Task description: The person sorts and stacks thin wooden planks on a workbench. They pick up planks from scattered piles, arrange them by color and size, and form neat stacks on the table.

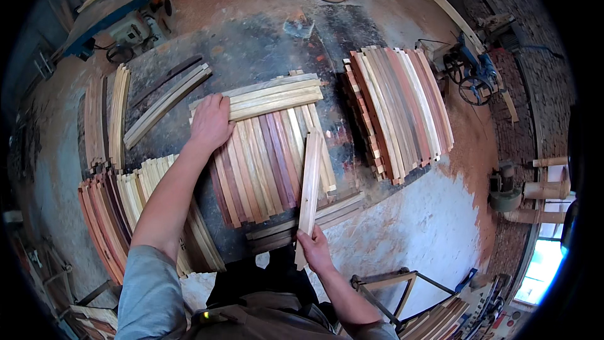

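Pale wood: one strip points away from the right hand, clamped near its closer end, probably for easy control. Well apart, the left hand covers crosswise strips' ends, perhaps steadying them; whether it grips, I cannot tell.

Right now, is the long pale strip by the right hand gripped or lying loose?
Gripped: the right hand closes around the pale strip near its lower end. Whether the far end touches the stack beneath, I cannot tell.
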`<state>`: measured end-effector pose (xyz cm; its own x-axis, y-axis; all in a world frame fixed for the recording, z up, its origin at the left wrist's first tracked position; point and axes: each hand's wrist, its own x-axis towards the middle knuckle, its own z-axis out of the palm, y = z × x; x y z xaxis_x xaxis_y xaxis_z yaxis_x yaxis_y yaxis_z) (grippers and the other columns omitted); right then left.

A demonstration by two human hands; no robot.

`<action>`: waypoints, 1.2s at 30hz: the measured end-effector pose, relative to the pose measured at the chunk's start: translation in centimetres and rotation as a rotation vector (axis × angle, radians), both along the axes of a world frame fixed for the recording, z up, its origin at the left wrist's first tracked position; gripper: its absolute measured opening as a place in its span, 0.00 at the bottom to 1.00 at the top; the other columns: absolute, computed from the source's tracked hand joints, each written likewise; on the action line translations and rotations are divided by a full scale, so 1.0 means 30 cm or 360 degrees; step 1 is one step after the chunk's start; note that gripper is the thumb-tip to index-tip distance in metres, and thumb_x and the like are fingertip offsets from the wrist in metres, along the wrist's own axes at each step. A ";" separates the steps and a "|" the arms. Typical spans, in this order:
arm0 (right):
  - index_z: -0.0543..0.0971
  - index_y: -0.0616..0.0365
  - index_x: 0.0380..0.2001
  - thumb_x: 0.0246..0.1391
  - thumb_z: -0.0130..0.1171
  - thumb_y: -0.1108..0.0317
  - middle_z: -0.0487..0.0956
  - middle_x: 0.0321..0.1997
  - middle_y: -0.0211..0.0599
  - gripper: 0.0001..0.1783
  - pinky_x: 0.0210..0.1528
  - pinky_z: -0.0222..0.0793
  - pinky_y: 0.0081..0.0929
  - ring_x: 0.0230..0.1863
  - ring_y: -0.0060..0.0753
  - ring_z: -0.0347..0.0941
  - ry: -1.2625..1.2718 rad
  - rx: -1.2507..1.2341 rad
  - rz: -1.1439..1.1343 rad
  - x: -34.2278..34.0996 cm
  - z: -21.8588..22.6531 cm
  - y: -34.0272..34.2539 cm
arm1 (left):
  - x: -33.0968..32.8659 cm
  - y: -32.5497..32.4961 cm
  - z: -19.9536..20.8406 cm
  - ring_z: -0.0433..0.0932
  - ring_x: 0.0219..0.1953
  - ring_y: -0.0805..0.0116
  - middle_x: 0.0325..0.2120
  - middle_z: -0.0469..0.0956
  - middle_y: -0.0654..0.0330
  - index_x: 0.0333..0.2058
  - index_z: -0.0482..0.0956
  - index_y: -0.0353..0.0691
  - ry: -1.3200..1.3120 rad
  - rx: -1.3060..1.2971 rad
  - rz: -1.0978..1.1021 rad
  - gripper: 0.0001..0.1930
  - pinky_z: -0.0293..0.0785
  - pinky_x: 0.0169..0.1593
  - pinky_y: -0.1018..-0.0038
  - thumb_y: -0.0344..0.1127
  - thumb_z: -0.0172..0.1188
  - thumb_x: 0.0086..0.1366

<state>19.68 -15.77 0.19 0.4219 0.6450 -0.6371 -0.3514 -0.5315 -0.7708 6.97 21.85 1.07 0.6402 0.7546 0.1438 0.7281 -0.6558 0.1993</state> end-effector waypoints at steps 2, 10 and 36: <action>0.73 0.63 0.51 0.61 0.59 0.66 0.78 0.41 0.32 0.18 0.47 0.68 0.24 0.42 0.21 0.70 0.0076 -0.0053 0.0017 0.013 -0.006 -0.005 | 0.017 0.001 0.003 0.70 0.52 0.50 0.45 0.72 0.49 0.45 0.73 0.33 0.0022 -0.0043 0.0033 0.24 0.69 0.55 0.60 0.36 0.68 0.50; 0.73 0.60 0.48 0.61 0.58 0.67 0.77 0.37 0.31 0.14 0.41 0.70 0.25 0.37 0.22 0.72 0.0045 -0.0040 -0.0016 0.018 -0.014 -0.017 | 0.024 0.010 -0.007 0.73 0.48 0.50 0.39 0.74 0.48 0.36 0.79 0.34 0.0156 -0.0227 0.0178 0.16 0.73 0.52 0.57 0.31 0.64 0.45; 0.72 0.57 0.50 0.63 0.56 0.67 0.75 0.35 0.29 0.14 0.34 0.71 0.23 0.32 0.21 0.71 0.0202 0.0013 0.0213 0.176 -0.060 -0.048 | -0.698 -0.918 0.096 0.72 0.48 0.44 0.40 0.74 0.42 0.46 0.73 0.27 -0.0150 -0.0282 0.2085 0.31 0.69 0.52 0.57 0.41 0.70 0.47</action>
